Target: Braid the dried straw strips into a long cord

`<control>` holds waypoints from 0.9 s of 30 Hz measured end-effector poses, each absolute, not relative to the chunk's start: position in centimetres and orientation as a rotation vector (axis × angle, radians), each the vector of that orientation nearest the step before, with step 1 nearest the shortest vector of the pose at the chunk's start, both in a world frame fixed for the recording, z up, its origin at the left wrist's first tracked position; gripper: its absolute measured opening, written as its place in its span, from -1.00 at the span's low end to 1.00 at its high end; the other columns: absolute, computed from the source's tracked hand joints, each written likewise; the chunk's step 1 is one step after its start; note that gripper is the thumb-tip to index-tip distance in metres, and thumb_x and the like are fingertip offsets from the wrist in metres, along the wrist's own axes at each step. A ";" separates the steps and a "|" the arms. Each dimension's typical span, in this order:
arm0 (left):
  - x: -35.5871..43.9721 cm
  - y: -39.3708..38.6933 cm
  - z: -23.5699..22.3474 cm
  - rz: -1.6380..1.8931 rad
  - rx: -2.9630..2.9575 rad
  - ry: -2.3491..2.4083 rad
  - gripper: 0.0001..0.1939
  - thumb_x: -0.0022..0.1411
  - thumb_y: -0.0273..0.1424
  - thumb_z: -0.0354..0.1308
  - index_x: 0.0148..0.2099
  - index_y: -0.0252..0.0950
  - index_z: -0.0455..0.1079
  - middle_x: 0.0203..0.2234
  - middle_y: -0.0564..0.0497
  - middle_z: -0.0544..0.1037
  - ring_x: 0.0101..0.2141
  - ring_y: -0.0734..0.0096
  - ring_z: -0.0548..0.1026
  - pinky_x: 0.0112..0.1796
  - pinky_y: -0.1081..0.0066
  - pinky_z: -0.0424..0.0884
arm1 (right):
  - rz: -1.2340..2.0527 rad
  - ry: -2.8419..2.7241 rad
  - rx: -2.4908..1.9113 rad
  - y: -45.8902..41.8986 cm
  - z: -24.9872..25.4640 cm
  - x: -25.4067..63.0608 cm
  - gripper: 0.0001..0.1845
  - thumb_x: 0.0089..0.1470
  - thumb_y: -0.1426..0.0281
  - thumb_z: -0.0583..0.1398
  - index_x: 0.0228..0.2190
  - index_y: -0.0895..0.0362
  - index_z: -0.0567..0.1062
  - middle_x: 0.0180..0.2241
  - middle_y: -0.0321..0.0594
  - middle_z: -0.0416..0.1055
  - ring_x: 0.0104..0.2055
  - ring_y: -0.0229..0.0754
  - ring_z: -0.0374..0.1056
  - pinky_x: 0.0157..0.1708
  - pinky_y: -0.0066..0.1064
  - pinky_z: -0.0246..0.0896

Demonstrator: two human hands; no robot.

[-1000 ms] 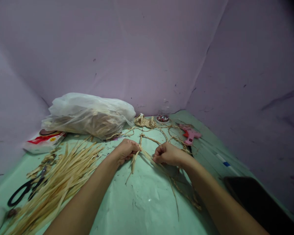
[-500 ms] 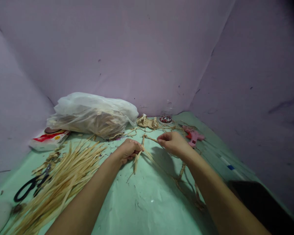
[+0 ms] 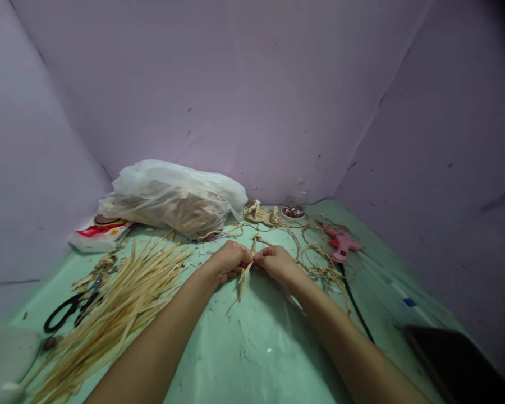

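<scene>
My left hand (image 3: 228, 260) and my right hand (image 3: 278, 262) meet at the middle of the green table (image 3: 252, 348), both pinched on a thin bundle of dried straw strands (image 3: 244, 275). The loose ends of the strands hang down toward me from between the fingers. A braided straw cord (image 3: 307, 255) runs from the hands back and to the right across the table.
A heap of straw strips (image 3: 118, 303) lies at left with black scissors (image 3: 69, 306) beside it. Behind are a plastic bag of straw (image 3: 172, 196), a red and white packet (image 3: 101, 233), a small woven piece (image 3: 261, 213), a bead dish (image 3: 293, 211) and a pink glue gun (image 3: 340, 242). A dark object (image 3: 454, 359) sits front right.
My right hand swung out to the right and back, then came in to meet the left hand on the strands. The view shifted a little to the left.
</scene>
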State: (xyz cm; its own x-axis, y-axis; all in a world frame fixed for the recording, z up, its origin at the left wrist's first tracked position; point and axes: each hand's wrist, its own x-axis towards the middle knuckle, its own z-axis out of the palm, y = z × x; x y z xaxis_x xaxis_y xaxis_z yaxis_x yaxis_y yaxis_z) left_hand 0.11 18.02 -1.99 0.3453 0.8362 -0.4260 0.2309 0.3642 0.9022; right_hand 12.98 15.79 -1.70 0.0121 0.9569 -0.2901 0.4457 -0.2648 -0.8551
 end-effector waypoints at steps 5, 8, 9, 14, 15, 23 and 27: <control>0.2 17.8 -1.3 0.520 1.218 1.267 -0.97 -0.27 -0.50 0.00 -0.63 -0.36 0.24 -0.85 0.20 0.06 -0.81 0.71 -0.06 -0.74 0.58 -0.21 | 1.206 -1.330 -1.694 16.0 -3.1 13.0 -0.88 -0.28 0.44 0.10 -0.71 0.21 0.38 -0.81 -0.40 0.12 -0.77 -0.45 -0.13 -0.74 -0.53 -0.28; 0.5 17.5 -0.5 0.461 1.252 1.401 -0.93 -0.25 -0.51 0.00 -0.69 -0.35 0.20 -0.89 0.19 0.03 -0.82 0.68 -0.06 -0.74 0.56 -0.18 | 1.171 -1.313 -1.664 16.0 -3.5 12.8 -0.88 -0.31 0.43 0.10 -0.72 0.21 0.39 -0.81 -0.39 0.13 -0.75 -0.44 -0.09 -0.73 -0.53 -0.26; 0.7 17.4 -0.3 0.439 1.278 1.461 -0.90 -0.25 -0.51 0.00 -0.71 -0.35 0.18 -0.90 0.18 0.02 -0.82 0.67 -0.05 -0.73 0.55 -0.16 | 1.167 -1.308 -1.648 15.9 -3.5 12.8 -0.88 -0.31 0.43 0.10 -0.72 0.21 0.38 -0.81 -0.39 0.14 -0.75 -0.43 -0.07 -0.73 -0.54 -0.25; 0.9 17.2 0.3 0.421 1.576 1.673 -0.88 -0.22 -0.49 0.05 -0.72 -0.37 0.25 -0.87 0.09 0.17 -0.77 0.57 0.13 -0.67 0.51 0.02 | 1.189 -1.207 -1.604 15.5 -3.1 12.5 -0.87 -0.29 0.42 0.09 -0.71 0.21 0.38 -0.80 -0.39 0.17 -0.76 -0.44 -0.10 -0.73 -0.53 -0.26; 0.9 17.0 0.5 0.403 1.640 1.703 -0.90 -0.22 -0.48 0.05 -0.69 -0.37 0.30 -0.84 0.06 0.22 -0.74 0.54 0.18 -0.66 0.50 0.05 | 1.186 -1.184 -1.594 15.5 -3.1 12.5 -0.87 -0.29 0.42 0.10 -0.71 0.22 0.38 -0.80 -0.38 0.18 -0.75 -0.44 -0.09 -0.72 -0.53 -0.25; 1.8 13.2 2.1 0.224 2.051 1.988 -0.77 -0.05 -0.36 -0.01 -0.41 -0.30 0.44 -0.53 -0.12 0.48 -0.45 0.28 0.43 -0.51 0.44 0.20 | 1.243 -1.044 -1.426 15.2 -3.5 12.0 -0.91 -0.32 0.43 0.11 -0.68 0.22 0.37 -0.72 -0.33 0.29 -0.69 -0.42 0.05 -0.67 -0.55 -0.12; 3.4 11.4 1.3 0.183 2.231 1.964 -0.71 0.02 -0.46 -0.09 -0.27 -0.30 0.43 -0.44 -0.17 0.50 -0.37 0.24 0.45 -0.41 0.40 0.25 | 1.413 -0.872 -1.370 14.9 -3.1 11.9 -0.95 -0.36 0.46 0.12 -0.66 0.19 0.32 -0.81 -0.45 0.14 -0.75 -0.44 -0.02 -0.72 -0.55 -0.19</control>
